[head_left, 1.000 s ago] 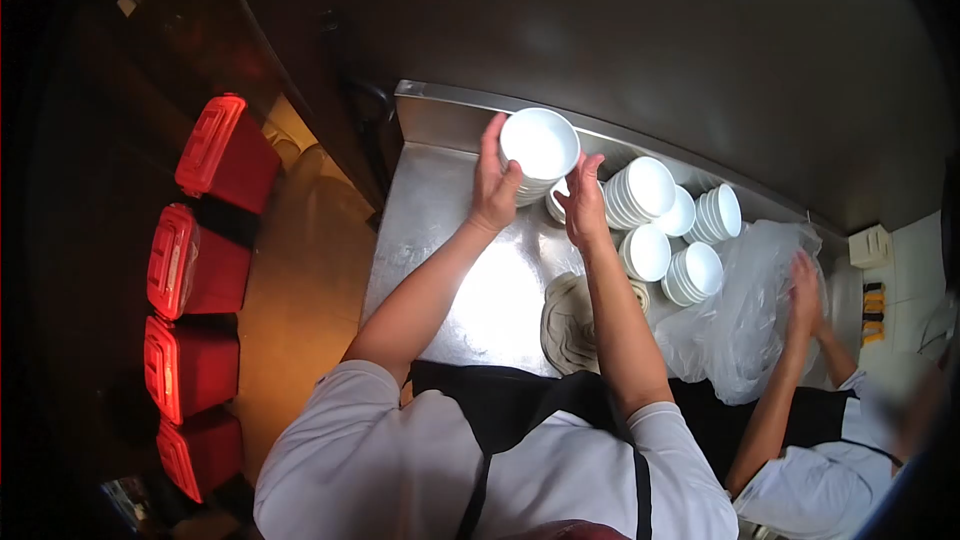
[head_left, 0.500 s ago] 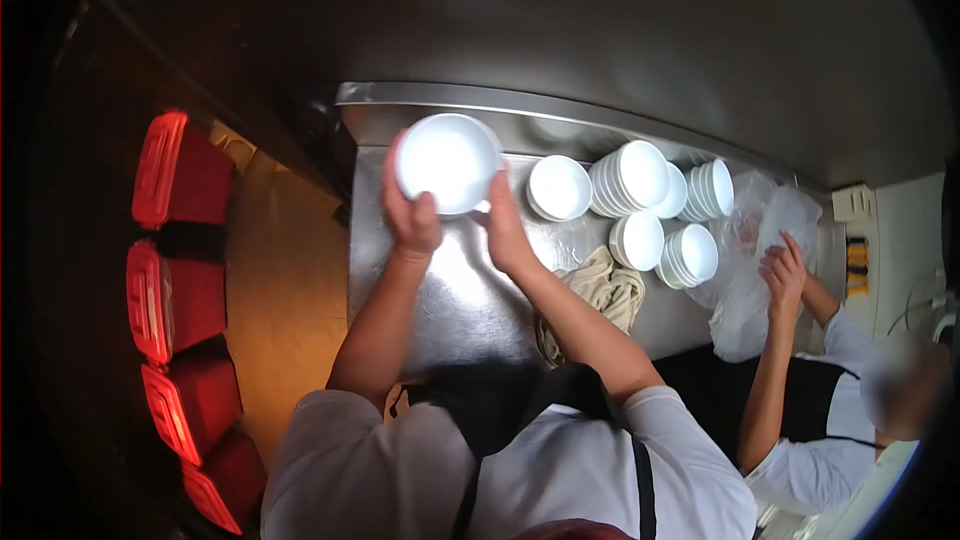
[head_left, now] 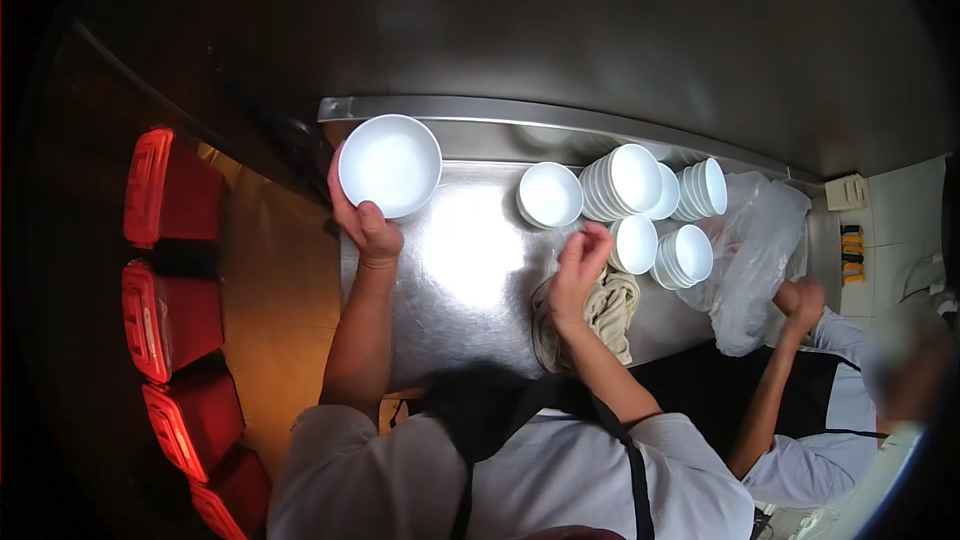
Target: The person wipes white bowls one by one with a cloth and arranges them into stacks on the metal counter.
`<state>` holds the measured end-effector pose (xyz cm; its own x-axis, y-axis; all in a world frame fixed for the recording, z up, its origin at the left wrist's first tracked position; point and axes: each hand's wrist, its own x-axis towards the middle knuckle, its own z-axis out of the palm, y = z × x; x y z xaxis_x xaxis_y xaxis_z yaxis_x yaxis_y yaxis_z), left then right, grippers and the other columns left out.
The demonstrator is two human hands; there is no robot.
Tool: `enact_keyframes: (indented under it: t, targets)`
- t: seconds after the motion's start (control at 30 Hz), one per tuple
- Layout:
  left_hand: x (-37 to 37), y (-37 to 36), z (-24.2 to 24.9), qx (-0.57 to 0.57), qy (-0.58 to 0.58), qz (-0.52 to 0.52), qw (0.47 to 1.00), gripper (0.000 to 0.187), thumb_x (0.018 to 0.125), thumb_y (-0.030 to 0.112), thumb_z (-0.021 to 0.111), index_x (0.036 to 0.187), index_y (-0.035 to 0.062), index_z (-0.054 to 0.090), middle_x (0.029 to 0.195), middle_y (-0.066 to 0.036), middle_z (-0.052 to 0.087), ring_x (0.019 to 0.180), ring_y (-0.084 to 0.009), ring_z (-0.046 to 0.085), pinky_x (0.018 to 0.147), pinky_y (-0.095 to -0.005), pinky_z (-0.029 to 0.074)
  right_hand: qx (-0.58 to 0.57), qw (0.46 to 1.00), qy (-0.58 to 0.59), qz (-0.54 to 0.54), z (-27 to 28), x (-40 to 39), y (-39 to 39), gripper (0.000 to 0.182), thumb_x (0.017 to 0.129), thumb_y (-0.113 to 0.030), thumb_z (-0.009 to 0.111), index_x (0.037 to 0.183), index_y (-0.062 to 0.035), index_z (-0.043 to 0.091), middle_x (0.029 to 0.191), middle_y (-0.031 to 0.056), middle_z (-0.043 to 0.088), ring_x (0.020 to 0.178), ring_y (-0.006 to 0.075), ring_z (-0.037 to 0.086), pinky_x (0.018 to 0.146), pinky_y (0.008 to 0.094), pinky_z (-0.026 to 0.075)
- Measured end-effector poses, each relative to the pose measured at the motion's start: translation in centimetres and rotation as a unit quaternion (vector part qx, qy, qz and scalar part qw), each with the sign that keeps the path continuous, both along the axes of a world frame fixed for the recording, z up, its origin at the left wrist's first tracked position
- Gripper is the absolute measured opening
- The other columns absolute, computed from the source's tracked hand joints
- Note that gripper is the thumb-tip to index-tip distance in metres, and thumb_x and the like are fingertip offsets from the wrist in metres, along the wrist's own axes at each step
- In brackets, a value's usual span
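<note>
A white bowl (head_left: pixel 390 166) is up at the left end of the steel table, its inside facing me. My left hand (head_left: pixel 364 224) grips its lower left edge, thumb at the rim. My right hand (head_left: pixel 580 265), fingers slightly bent and apart from the bowl, hovers over a crumpled beige cloth (head_left: pixel 612 315), holding nothing that I can see. Just above that hand stands a short stack of white bowls (head_left: pixel 550 195). Right of it are a tall stack (head_left: pixel 634 178) and several smaller stacks, one of them (head_left: pixel 634 245) close to my right fingertips.
At the right, a co-worker (head_left: pixel 775 400) in a dark apron has both hands near a clear plastic bag (head_left: pixel 745 260). The steel table (head_left: pixel 450 330) has a raised back ledge (head_left: pixel 480 114). Red lidded bins (head_left: pixel 175 315) line the floor at the left.
My left hand has moved left with the bowl. My right hand has let go of the bowl and moved right and down, over the cloth. The co-worker's hand has moved down from the bag's top.
</note>
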<state>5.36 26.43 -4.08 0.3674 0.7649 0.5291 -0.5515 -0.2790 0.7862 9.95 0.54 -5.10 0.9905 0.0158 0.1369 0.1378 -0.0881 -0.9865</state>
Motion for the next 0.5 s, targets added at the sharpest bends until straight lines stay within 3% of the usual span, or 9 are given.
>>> enact_keyframes:
  t: [0.03, 0.13, 0.23, 0.27, 0.5]
  targets:
    - [0.1, -0.1, 0.0, -0.001, -0.001, -0.005, 1.0, 0.079, 0.09, 0.053, 0.051, 0.14, -0.0063, 0.037, 0.131, -0.02, 0.053, 0.118, -0.0286, 0.056, 0.098, -0.0391, 0.048, 0.0, 0.997, 0.049, -0.051, -1.9, 0.6, -2.0, 0.039, 0.102, -0.027, 0.05, 0.134, -0.0067, 0.039, 0.085, 0.0015, 0.05, 0.068, 0.0073, 0.047, 0.058, 0.0211, 0.039]
    - [0.3, -0.7, 0.6, -0.006, 0.005, -0.004, 1.0, 0.073, 0.092, 0.051, 0.046, 0.137, -0.0063, 0.04, 0.13, -0.019, 0.054, 0.117, -0.0285, 0.055, 0.1, -0.0397, 0.044, 0.082, 0.976, 0.201, -0.03, -2.3, 1.8, -3.4, 0.044, 0.1, -0.03, 0.053, 0.134, -0.0061, 0.039, 0.074, 0.0017, 0.053, 0.052, 0.008, 0.045, 0.046, 0.0214, 0.035]
    - [0.7, -0.8, 0.4, 0.0, 0.003, -0.007, 1.0, 0.074, 0.092, 0.052, 0.046, 0.137, -0.0062, 0.04, 0.129, -0.018, 0.054, 0.116, -0.0274, 0.056, 0.1, -0.0386, 0.044, 0.044, 0.95, 0.299, 0.084, -1.3, 3.4, -1.8, 0.054, 0.097, -0.027, 0.057, 0.139, -0.002, 0.034, 0.088, 0.0126, 0.064, 0.057, 0.0125, 0.055, 0.048, 0.0242, 0.042]
    - [0.8, -0.8, 0.1, 0.008, 0.003, -0.007, 1.0, 0.073, 0.093, 0.052, 0.046, 0.137, -0.0061, 0.04, 0.13, -0.018, 0.054, 0.116, -0.0275, 0.056, 0.1, -0.0383, 0.044, 0.029, 0.955, 0.285, 0.083, -0.6, 3.4, -0.3, 0.056, 0.095, -0.026, 0.058, 0.139, -0.0029, 0.033, 0.075, 0.0107, 0.064, 0.048, 0.0138, 0.053, 0.041, 0.0258, 0.042]
    - [0.6, -0.5, -0.1, 0.04, 0.01, -0.01, 0.999, 0.072, 0.096, 0.051, 0.045, 0.14, -0.0056, 0.037, 0.134, -0.018, 0.051, 0.122, -0.0274, 0.052, 0.103, -0.038, 0.04, 0.022, 0.94, 0.303, 0.153, -0.7, 3.3, 3.0, 0.061, 0.092, -0.022, 0.061, 0.14, -0.0019, 0.029, 0.079, 0.0118, 0.065, 0.051, 0.0151, 0.058, 0.041, 0.0286, 0.045]
